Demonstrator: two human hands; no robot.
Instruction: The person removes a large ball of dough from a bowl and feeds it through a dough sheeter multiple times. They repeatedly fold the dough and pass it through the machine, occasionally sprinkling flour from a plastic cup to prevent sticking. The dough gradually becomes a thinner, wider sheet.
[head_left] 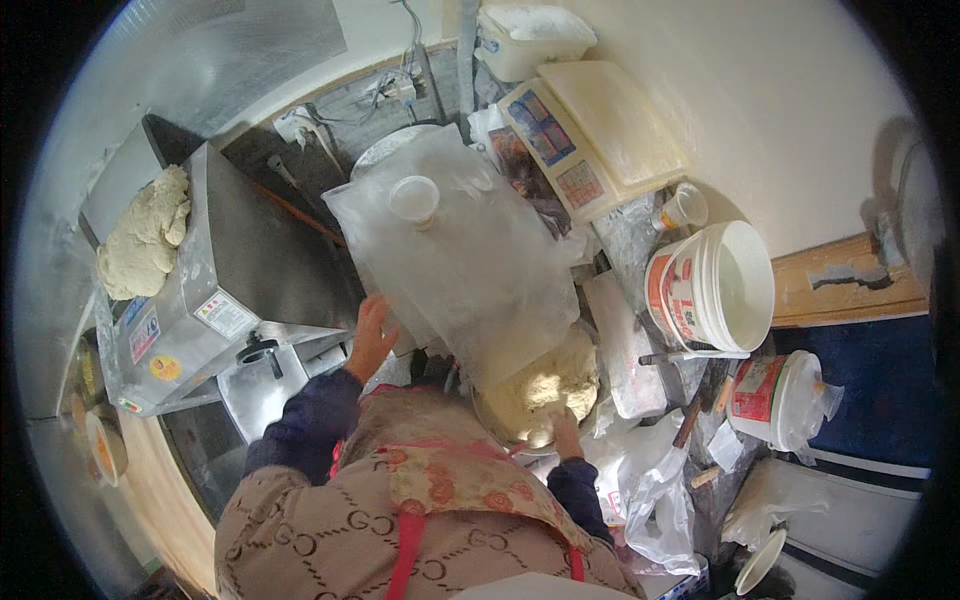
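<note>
In front of me, to the right of centre, a round bowl holds pale yellowish dough (530, 385), strongly lit in patches. My right hand (565, 432) reaches onto the dough's near right side; its fingertips are lost in glare. A cloudy plastic sheet (460, 260) lies over the things beyond the bowl and covers part of its far side. At that sheet's near left edge is my left hand (372, 338), fingers apart and stretched forward, nothing visible in them. A small clear plastic cup (414, 200) stands on the sheet.
On the left, a steel machine (200, 290) carries a large lump of dough (145, 235). A white bucket (715, 285) and a lidded tub (780, 400) stand at right. Crumpled plastic bags (650, 490) lie near my right arm. Pale plastic boxes (615, 130) lean at the back wall.
</note>
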